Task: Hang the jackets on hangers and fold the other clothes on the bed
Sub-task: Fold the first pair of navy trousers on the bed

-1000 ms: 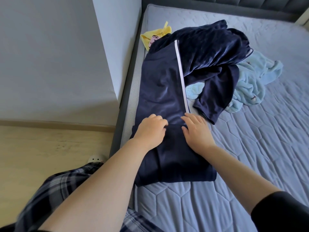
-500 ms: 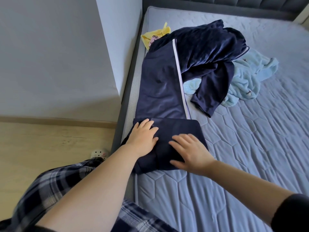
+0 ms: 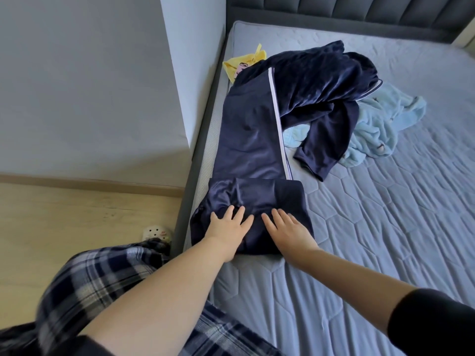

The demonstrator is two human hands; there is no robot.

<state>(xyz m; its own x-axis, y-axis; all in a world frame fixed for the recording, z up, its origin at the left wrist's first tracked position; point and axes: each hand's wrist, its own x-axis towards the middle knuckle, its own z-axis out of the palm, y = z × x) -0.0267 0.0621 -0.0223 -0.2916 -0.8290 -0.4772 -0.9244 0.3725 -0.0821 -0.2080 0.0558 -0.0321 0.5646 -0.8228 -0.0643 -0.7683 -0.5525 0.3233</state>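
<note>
One grey quilted bed (image 3: pixel 385 214) bearing four garments: one pair of navy satin trousers with white side stripe (image 3: pixel 246 129) along its left edge, near end folded over; one crumpled navy velvet garment (image 3: pixel 316 80); one pale blue fleece (image 3: pixel 380 124); one small yellow cloth (image 3: pixel 244 60). Left hand (image 3: pixel 228 229) and right hand (image 3: pixel 290 235), grip slack: fingers straight, pressing the fold flat.

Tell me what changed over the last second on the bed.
Both hands slid back toward the person across the folded end of the trousers. The left hand, fingers curled at the fold's far edge before, now lies flat beside the right hand. Both press; neither grips. The dark pile, the light blue garment and the yellow cloth stayed put.
</note>
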